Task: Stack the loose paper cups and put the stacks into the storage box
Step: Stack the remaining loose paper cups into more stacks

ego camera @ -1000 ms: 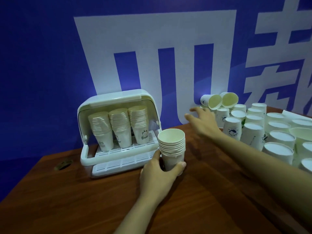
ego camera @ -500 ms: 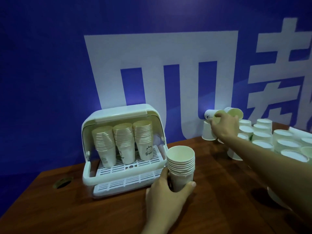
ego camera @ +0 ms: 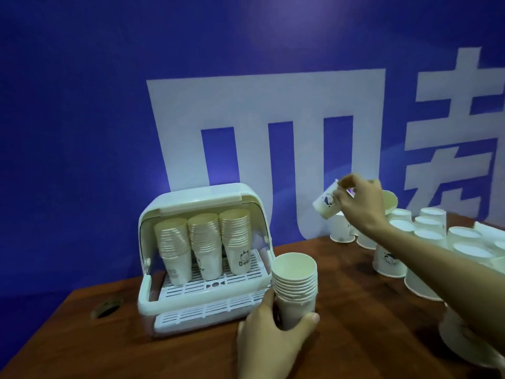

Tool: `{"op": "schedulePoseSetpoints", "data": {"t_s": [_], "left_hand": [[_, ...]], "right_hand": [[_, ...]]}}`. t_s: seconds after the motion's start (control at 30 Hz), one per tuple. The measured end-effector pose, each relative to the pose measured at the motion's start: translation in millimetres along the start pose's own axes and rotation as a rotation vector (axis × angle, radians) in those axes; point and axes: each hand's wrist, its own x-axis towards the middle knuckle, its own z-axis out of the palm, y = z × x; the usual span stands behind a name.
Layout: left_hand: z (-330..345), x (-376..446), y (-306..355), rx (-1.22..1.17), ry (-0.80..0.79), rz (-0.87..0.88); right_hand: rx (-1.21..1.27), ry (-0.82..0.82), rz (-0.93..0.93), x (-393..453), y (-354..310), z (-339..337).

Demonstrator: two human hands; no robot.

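Right hand (ego camera: pixel 360 206) pinches a tilted paper cup (ego camera: pixel 326 203); left hand (ego camera: pixel 269 340) grips the cup stack (ego camera: pixel 296 288). We risk jamming it crooked.

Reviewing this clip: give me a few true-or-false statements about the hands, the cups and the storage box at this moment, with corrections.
1. The left hand grips a stack of cups standing on the table. True.
2. The right hand is empty. False: it holds a single cup lifted clear of the table.
3. The storage box holds three stacks. True.
4. The box lid is closed. False: it is raised, showing the stacks.
5. The loose cups on the right stand rim up. False: upside down.
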Motion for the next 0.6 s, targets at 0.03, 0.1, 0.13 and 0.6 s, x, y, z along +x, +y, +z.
{"op": "schedulePoseSetpoints", "data": {"t_s": [0.03, 0.1, 0.13, 0.6], "left_hand": [[0, 0, 1, 0.003, -0.005, 0.004], [0, -1, 1, 0.016, -0.015, 0.007], [0, -1, 1, 0.018, -0.022, 0.006], [1, -4, -4, -0.04, -0.034, 0.019]], "right_hand": [[0.041, -0.021, -0.055, -2, -14, -9], [0.114, -0.089, -0.203, -13, -43, -30], [0.136, -0.131, -0.285, -21, -56, -41], [0.02, -0.591, -0.531, -107, -91, -50]]}}
